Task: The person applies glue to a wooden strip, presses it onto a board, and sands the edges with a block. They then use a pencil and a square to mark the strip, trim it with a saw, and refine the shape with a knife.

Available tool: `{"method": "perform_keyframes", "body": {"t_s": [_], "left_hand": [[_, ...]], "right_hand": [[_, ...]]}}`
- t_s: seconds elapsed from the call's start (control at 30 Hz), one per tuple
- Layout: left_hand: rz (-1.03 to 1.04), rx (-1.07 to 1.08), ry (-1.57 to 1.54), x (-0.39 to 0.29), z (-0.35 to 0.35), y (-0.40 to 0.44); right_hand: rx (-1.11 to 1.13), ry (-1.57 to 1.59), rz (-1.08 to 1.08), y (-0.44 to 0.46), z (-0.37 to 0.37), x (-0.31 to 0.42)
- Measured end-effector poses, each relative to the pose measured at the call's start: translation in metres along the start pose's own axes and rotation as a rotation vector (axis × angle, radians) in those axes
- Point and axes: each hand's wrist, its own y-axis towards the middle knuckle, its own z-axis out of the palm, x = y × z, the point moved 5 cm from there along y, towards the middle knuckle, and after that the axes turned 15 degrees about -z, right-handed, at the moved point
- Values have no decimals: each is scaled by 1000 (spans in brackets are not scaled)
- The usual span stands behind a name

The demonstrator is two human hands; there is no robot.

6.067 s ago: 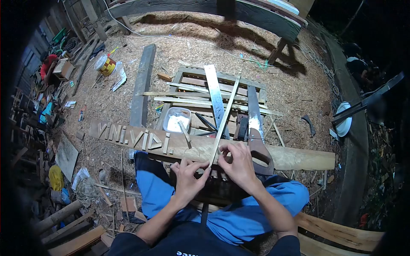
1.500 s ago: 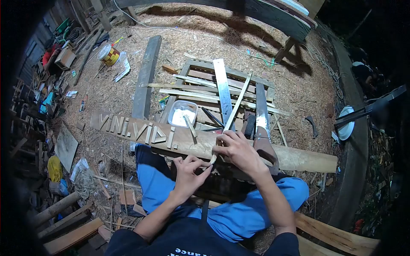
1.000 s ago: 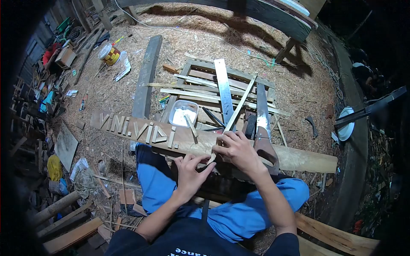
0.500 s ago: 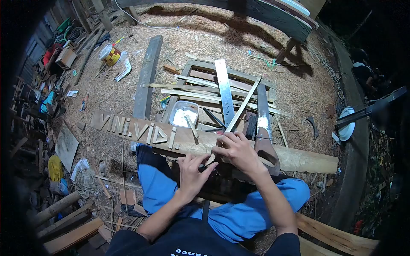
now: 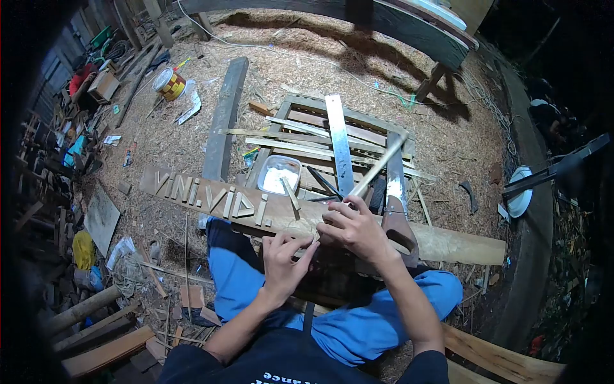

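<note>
A long wooden board (image 5: pixel 457 246) lies across my lap, with raised letters made of wood strips reading "VINI. VIDI." on its left part. My right hand (image 5: pixel 359 232) grips a thin wood strip (image 5: pixel 378 168) that slants up and away to the right. At the board's near edge, my left hand (image 5: pixel 285 264) has thumb and fingers pinched around a small pale wood piece (image 5: pixel 314 237), mostly hidden, close to the right fingertips. Just beyond is a plastic tub (image 5: pixel 279 174) of white paste, with a small stick (image 5: pixel 290 193) leaning by it. Right of my right hand rests a handsaw (image 5: pixel 400 232).
A slatted wooden frame (image 5: pixel 291 105) ahead carries several loose strips and a metal ruler (image 5: pixel 339 137). A dark beam (image 5: pixel 225 121) lies to its left. Farther off are a paint bucket (image 5: pixel 169 84) and a bench (image 5: pixel 422 32). A person (image 5: pixel 80 80) is at far left.
The strip in my right hand has swung slightly, its far end moving right and nearer. My left fingers have closed in on the small piece. The view has shifted slightly.
</note>
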Motion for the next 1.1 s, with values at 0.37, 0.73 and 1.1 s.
{"method": "perform_keyframes", "body": {"t_s": [0.37, 0.73, 1.1], "left_hand": [[131, -49, -67, -23, -33, 19], [223, 164, -28, -34, 7, 36], [158, 281, -66, -20, 26, 29]], "right_hand": [[-112, -27, 40, 14, -53, 11], [-219, 172, 371, -31, -55, 12], [-207, 148, 461, -63, -39, 22]]}}
